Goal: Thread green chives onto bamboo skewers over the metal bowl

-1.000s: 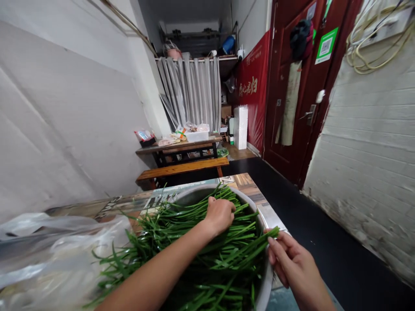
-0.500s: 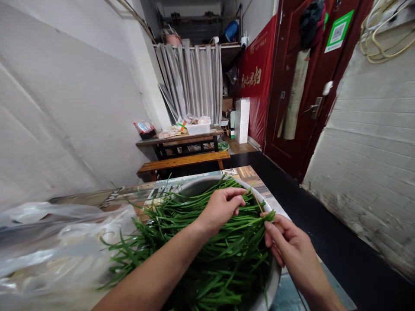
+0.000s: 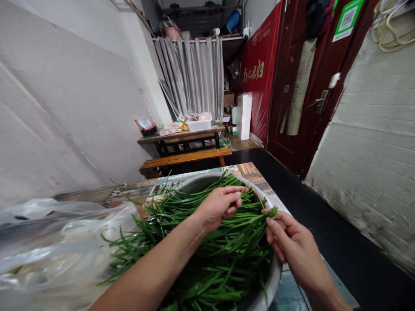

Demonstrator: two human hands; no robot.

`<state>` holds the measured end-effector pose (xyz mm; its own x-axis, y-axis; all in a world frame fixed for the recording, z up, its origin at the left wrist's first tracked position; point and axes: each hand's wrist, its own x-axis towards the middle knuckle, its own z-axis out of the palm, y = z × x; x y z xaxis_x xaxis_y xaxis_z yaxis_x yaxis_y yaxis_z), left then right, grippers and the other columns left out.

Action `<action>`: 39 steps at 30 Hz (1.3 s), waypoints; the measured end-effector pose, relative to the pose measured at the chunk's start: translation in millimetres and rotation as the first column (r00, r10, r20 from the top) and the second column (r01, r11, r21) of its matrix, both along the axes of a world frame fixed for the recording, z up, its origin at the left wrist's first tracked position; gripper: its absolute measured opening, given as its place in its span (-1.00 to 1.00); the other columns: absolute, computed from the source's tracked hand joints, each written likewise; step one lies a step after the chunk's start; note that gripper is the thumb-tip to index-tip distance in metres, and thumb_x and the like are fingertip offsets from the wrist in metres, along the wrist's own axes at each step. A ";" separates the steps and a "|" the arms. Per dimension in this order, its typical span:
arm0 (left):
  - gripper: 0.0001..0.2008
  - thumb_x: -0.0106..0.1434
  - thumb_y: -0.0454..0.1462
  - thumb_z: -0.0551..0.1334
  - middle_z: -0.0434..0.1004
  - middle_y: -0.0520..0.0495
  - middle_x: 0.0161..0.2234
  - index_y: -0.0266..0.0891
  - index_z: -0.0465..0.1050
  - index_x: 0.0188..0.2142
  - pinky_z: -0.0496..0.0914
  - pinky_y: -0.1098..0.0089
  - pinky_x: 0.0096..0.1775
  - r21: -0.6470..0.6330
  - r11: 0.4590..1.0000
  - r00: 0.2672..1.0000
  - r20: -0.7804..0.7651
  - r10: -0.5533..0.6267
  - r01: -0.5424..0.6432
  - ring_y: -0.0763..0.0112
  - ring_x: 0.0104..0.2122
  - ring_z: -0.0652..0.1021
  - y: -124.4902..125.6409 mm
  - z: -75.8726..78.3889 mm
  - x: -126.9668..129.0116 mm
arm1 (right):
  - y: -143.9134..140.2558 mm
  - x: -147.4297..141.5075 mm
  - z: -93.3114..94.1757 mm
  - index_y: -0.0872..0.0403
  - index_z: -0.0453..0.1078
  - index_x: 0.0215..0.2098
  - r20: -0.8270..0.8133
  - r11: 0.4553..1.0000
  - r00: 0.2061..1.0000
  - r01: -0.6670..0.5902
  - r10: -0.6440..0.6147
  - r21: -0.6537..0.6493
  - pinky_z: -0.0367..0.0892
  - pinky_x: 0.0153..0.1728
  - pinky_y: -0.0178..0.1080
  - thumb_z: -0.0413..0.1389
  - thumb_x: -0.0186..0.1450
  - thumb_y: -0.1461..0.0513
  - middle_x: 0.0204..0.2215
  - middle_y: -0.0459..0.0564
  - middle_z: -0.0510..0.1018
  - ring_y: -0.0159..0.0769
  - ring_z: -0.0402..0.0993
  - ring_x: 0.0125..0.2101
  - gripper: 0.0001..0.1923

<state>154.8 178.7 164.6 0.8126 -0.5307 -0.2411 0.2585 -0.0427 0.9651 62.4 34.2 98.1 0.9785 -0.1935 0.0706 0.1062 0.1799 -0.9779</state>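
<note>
A heap of long green garlic chives (image 3: 201, 224) fills a wide metal basin (image 3: 275, 276) and spills over its left side. My right hand (image 3: 292, 239) pinches the pale cut ends of a small bunch at the basin's right rim. Above the far right part of the heap is my left hand (image 3: 220, 206), its thumb and index finger closed on what looks like a thin chive blade. Between the two hands a thin brownish strand (image 3: 258, 198) runs down toward my right fingertips. The left forearm covers part of the heap.
The basin stands on a wood-patterned table (image 3: 253, 175). Crumpled clear plastic bags (image 3: 65, 246) lie to the left. Farther off are a wooden bench (image 3: 188, 158) and a second table with a white box (image 3: 199, 125). A dark red door (image 3: 292, 147) is at the right.
The camera view has shifted slightly. Both hands keep nearly the same places over the basin, and my right hand still holds the bunch ends.
</note>
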 end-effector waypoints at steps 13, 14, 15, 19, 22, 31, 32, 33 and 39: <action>-0.83 0.06 -0.23 0.19 0.51 -0.04 -0.48 -0.28 0.52 -0.46 0.27 0.51 -0.41 0.538 0.834 0.782 0.570 -0.251 -0.125 0.46 -0.47 0.45 40.7 35.8 -46.6 | -24.9 -15.0 -4.7 0.12 0.35 -0.35 -0.008 0.995 0.996 0.088 -0.088 0.048 -0.12 -0.78 -0.43 0.13 0.17 0.10 -0.64 -0.16 0.32 -0.58 0.00 -0.79 -0.77; -0.83 0.08 -0.25 0.17 0.52 -0.03 -0.48 -0.26 0.53 -0.46 0.27 0.51 -0.39 0.603 0.791 0.760 0.560 -0.329 -0.102 0.45 -0.46 0.46 41.4 24.6 -53.3 | -25.8 -16.7 -2.7 0.11 0.36 -0.31 0.001 0.991 0.993 0.120 -0.120 0.058 -0.11 -0.78 -0.43 0.14 0.17 0.10 -0.64 -0.16 0.31 -0.58 -0.01 -0.78 -0.76; -0.83 0.09 -0.27 0.16 0.54 -0.03 -0.47 -0.24 0.54 -0.45 0.27 0.51 -0.39 0.662 0.748 0.742 0.529 -0.413 -0.056 0.44 -0.46 0.48 41.3 11.6 -59.7 | -26.6 -18.9 -0.3 0.10 0.36 -0.26 0.016 0.985 0.987 0.160 -0.162 0.071 -0.11 -0.78 -0.43 0.14 0.17 0.11 -0.64 -0.17 0.31 -0.57 -0.01 -0.78 -0.75; -0.80 0.08 -0.36 0.13 0.57 -0.07 -0.44 -0.21 0.55 -0.41 0.27 0.51 -0.41 0.784 0.613 0.661 0.408 -0.630 0.101 0.39 -0.45 0.51 34.6 -28.3 -77.2 | -32.7 -30.8 8.7 0.07 0.37 -0.20 0.091 0.934 0.932 0.342 -0.352 0.107 -0.05 -0.77 -0.43 0.13 0.18 0.14 -0.64 -0.17 0.30 -0.54 0.04 -0.75 -0.75; -0.79 0.04 -0.41 0.14 0.57 -0.08 -0.45 -0.20 0.55 -0.41 0.27 0.52 -0.44 0.805 0.571 0.621 0.366 -0.693 0.162 0.39 -0.46 0.51 28.1 -18.7 -70.7 | -40.2 -36.7 7.6 0.08 0.38 -0.21 0.098 0.927 0.922 0.367 -0.373 0.073 -0.02 -0.75 -0.41 0.11 0.20 0.14 -0.64 -0.16 0.30 -0.52 0.07 -0.73 -0.77; -0.77 0.09 -0.29 0.16 0.55 -0.08 -0.31 -0.23 0.53 -0.27 0.29 0.45 -0.28 0.708 0.617 0.586 0.675 -0.449 -0.343 0.35 -0.32 0.49 -13.9 -15.5 54.1 | -51.0 -23.1 -14.0 0.06 0.33 -0.14 -0.023 0.981 0.983 0.184 -0.183 0.057 -0.04 -0.78 -0.42 0.11 0.19 0.10 -0.64 -0.17 0.32 -0.53 0.04 -0.76 -0.69; -0.78 0.08 -0.29 0.17 0.54 -0.08 -0.30 -0.21 0.53 -0.28 0.29 0.44 -0.26 0.712 0.599 0.564 0.682 -0.466 -0.366 0.34 -0.30 0.48 -18.1 -25.6 63.0 | -51.5 -21.6 -13.9 0.07 0.34 -0.14 -0.029 0.982 0.983 0.181 -0.179 0.056 -0.04 -0.78 -0.43 0.11 0.19 0.10 -0.64 -0.17 0.32 -0.53 0.04 -0.76 -0.69; -0.80 0.09 -0.29 0.18 0.54 -0.08 -0.31 -0.20 0.53 -0.30 0.29 0.43 -0.26 0.719 0.586 0.553 0.680 -0.481 -0.374 0.33 -0.30 0.48 -21.3 -34.0 69.1 | -51.8 -20.6 -13.3 0.07 0.34 -0.14 -0.034 0.983 0.984 0.174 -0.172 0.052 -0.04 -0.78 -0.43 0.12 0.18 0.10 -0.64 -0.17 0.32 -0.54 0.04 -0.75 -0.69; -0.78 0.18 -0.26 0.10 0.51 -0.10 -0.35 -0.22 0.53 -0.33 0.25 0.41 -0.19 0.638 0.697 0.370 0.765 -0.527 -0.326 0.35 -0.30 0.45 -24.6 -45.6 66.8 | -49.8 -21.8 -8.5 0.07 0.31 -0.10 -0.011 0.989 0.990 0.144 -0.144 0.021 -0.04 -0.77 -0.43 0.09 0.22 0.13 -0.63 -0.17 0.31 -0.54 0.05 -0.75 -0.69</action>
<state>221.6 154.1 119.1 0.6839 -0.6808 0.2625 -0.7296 -0.6350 0.2539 40.6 -15.6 89.6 0.9411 -0.3336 0.0558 0.1232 0.1845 -0.9751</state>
